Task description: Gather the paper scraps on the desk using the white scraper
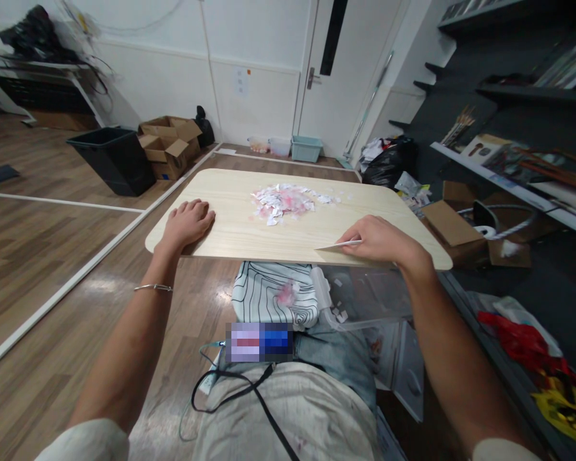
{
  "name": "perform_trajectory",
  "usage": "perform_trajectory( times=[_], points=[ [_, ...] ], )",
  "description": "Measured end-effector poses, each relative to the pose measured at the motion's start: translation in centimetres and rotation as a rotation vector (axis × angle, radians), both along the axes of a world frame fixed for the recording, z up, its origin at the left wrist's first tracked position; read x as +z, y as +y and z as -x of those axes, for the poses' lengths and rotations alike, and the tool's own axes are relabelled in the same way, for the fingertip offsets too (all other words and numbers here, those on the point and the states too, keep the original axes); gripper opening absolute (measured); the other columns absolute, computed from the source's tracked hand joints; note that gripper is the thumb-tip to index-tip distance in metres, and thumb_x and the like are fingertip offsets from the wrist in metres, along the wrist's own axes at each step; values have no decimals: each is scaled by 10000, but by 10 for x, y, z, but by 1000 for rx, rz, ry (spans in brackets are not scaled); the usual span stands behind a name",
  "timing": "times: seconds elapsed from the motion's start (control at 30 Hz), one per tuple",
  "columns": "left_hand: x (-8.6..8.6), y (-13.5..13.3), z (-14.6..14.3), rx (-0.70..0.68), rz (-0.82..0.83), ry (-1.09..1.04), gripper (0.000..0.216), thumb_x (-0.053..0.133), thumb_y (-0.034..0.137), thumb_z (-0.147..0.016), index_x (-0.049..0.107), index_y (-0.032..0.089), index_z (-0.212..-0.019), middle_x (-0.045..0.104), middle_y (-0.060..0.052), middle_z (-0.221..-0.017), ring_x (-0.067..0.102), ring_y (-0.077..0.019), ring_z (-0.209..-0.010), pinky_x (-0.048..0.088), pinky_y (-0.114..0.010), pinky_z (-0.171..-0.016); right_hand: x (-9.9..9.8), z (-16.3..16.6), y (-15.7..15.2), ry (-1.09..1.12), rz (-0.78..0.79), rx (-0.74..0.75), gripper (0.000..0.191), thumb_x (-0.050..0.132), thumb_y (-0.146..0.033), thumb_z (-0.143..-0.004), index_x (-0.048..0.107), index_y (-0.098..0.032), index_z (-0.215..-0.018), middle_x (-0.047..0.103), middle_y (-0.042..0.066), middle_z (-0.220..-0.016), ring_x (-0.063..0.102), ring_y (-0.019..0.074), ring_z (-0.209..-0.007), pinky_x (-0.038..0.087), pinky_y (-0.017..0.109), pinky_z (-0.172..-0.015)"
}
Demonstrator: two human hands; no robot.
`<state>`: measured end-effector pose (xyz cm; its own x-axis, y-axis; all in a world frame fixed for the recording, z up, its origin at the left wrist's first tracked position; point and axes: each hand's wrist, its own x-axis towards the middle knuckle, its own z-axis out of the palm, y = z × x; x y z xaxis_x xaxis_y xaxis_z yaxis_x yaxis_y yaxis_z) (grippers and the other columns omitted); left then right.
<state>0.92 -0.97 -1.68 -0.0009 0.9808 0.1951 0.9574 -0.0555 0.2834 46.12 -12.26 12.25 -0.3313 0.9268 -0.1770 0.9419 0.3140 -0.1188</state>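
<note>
My left hand rests on the left part of the light wood tabletop, fingers laid over the surface and holding nothing. Near the front edge, right of the middle, my right hand pinches a thin white card. The card is tilted low against the tabletop and points left. Beyond it, toward the back, lies a pile of torn white paper scraps with pink stains, and smaller bits trail off to its right. The card and the pile are apart.
Below the front edge are a striped cloth with a pink patch and a clear plastic bin holding some white bits. A black bin and cardboard boxes stand at left. Dark shelves line the right.
</note>
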Motion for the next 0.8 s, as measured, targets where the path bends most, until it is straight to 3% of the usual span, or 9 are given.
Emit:
perform_trajectory(
  times=[0.2,0.43,0.57,0.67,0.8],
  points=[
    [0,0,0,2,16,21,643,369,528,-1148,743,236,-1581,639,-186,-1833,534,-432,-1705,412,-657,-1407,6,4,14,-40,31,30,270,722,-303,-939,828,-181,-722,640,20,-618,488,176,-691,308,355,-721],
    [0,1,0,-2,-4,44,610,385,513,-1153,766,247,-1550,690,-183,-1776,582,-417,-1660,441,-631,-1395,6,5,32,-11,58,29,269,745,-343,-892,774,-194,-670,606,14,-610,535,195,-710,326,359,-715],
    [-3,2,2,-15,-7,45,593,401,509,-1155,779,266,-1543,708,-178,-1763,605,-406,-1645,469,-618,-1376,9,5,49,48,95,-17,292,819,-357,-881,746,-205,-643,700,21,-657,648,218,-735,404,323,-701],
    [-7,5,3,-13,-10,51,616,378,522,-1167,767,265,-1569,679,-177,-1802,578,-403,-1686,458,-617,-1387,10,6,66,71,90,-38,156,854,-289,-855,825,-189,-740,852,68,-819,756,245,-829,494,301,-740],
    [-10,6,4,-22,-17,45,648,357,525,-1176,761,234,-1590,647,-197,-1833,557,-417,-1710,439,-644,-1400,11,6,84,58,92,-71,110,849,-258,-905,877,-156,-876,914,97,-949,824,257,-941,542,275,-777]
  ],
)
